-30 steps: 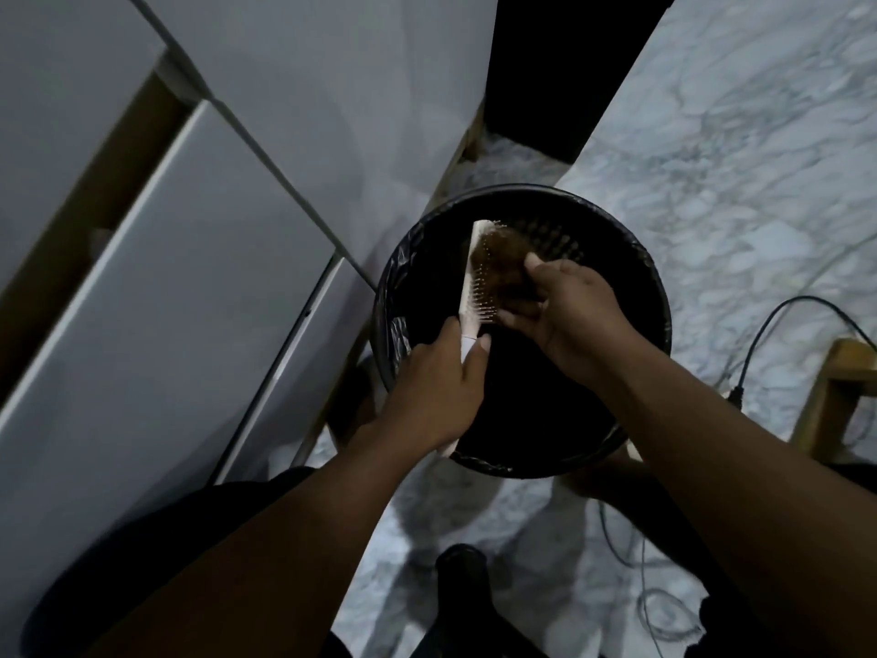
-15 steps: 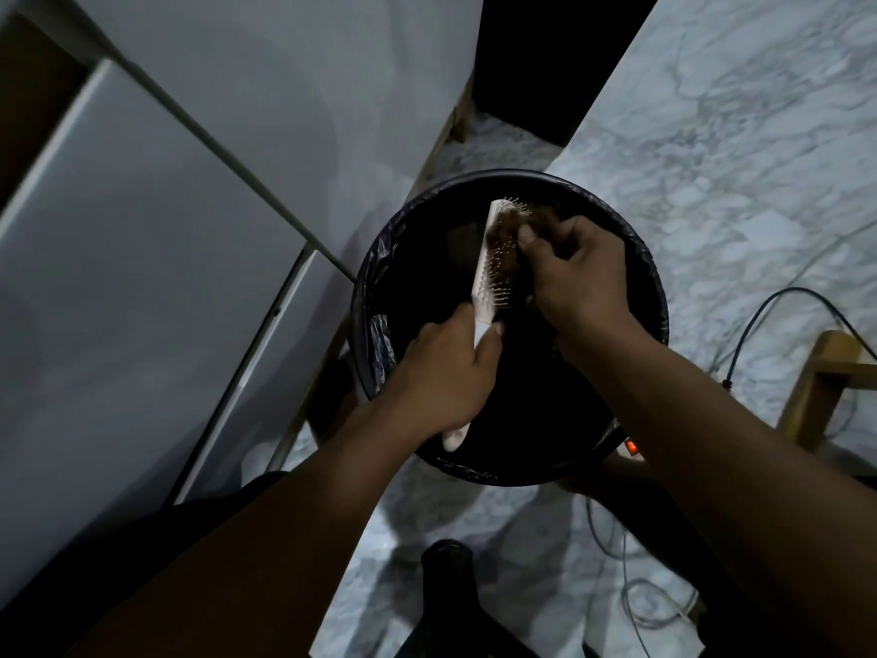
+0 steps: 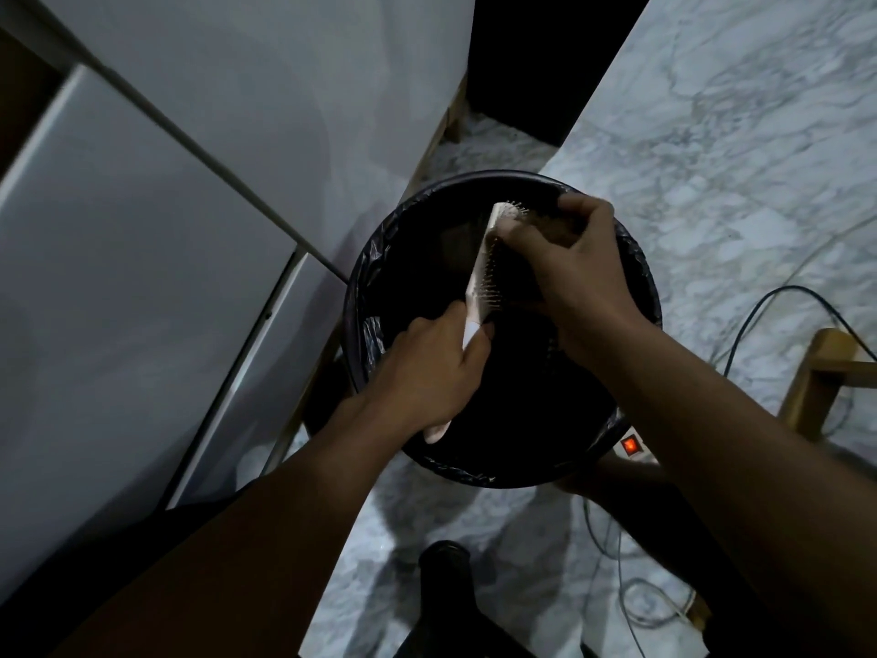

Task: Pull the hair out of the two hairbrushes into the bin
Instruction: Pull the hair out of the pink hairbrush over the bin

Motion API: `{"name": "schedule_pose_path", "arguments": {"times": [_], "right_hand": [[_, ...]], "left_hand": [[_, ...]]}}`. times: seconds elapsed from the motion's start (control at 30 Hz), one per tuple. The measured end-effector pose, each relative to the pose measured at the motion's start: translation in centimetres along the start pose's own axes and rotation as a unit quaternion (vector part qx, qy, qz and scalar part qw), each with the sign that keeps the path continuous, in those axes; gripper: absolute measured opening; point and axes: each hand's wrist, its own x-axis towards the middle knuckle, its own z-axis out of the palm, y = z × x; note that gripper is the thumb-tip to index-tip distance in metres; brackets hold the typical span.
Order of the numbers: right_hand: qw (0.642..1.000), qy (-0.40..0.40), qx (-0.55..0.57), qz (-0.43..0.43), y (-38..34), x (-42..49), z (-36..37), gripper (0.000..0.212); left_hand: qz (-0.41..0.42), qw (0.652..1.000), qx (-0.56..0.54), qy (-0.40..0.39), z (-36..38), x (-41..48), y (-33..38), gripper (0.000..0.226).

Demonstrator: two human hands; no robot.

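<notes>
A white hairbrush [image 3: 483, 273] is held over a round black bin [image 3: 375, 258] lined with a dark bag. My left hand [image 3: 427, 372] is wrapped around the brush's handle, whose end sticks out below my palm. My right hand [image 3: 569, 263] is closed on a clump of brown hair [image 3: 557, 227] at the top half of the bristles, with the fingers curled over it. The lower bristles show bare pins. Only one hairbrush is in view.
White cabinet doors [image 3: 166, 230] stand close on the left of the bin. A marble floor [image 3: 735, 159] spreads to the right. A power strip with a lit red switch [image 3: 630, 446], cables [image 3: 759, 315] and a wooden leg [image 3: 816, 377] lie to the bin's right.
My right hand has moved up the bristles from the middle to the brush's top, gathering the hair. The lower pins now show bare. My left hand stays on the handle.
</notes>
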Motion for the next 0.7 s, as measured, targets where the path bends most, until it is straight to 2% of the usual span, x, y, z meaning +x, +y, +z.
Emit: {"name": "schedule_pose_path", "arguments": {"times": [0.07,0.13,0.23,0.33,0.5,0.6,0.7], "right_hand": [[0.997,0.005,-0.068,-0.042,0.5,0.0,-0.2,0.064],[0.989,0.029,-0.125,-0.080,1.0,0.3,-0.4,0.049],[0.981,0.060,-0.149,-0.111,1.4,0.8,-0.7,0.026],[0.978,0.074,-0.157,-0.116,1.8,1.3,-0.6,0.019],[0.984,0.085,-0.129,-0.090,2.0,1.7,-0.3,0.017],[0.992,0.090,-0.075,-0.054,1.9,1.6,0.0,0.024],[0.996,0.086,0.012,-0.025,1.5,1.4,0.3,0.008]], "left_hand": [[0.007,1.000,0.017,-0.006,0.1,-0.1,0.1,0.045],[0.012,0.999,0.031,-0.006,0.2,0.0,0.1,0.043],[0.016,1.000,0.026,-0.002,0.3,0.1,0.2,0.038],[0.016,1.000,0.014,0.006,0.1,0.2,0.3,0.036],[0.015,1.000,0.006,0.025,-0.1,0.4,0.1,0.040],[0.014,0.999,0.009,0.034,-0.3,0.6,-0.1,0.044],[0.016,0.999,0.015,0.039,-0.4,0.8,-0.2,0.038]]}}
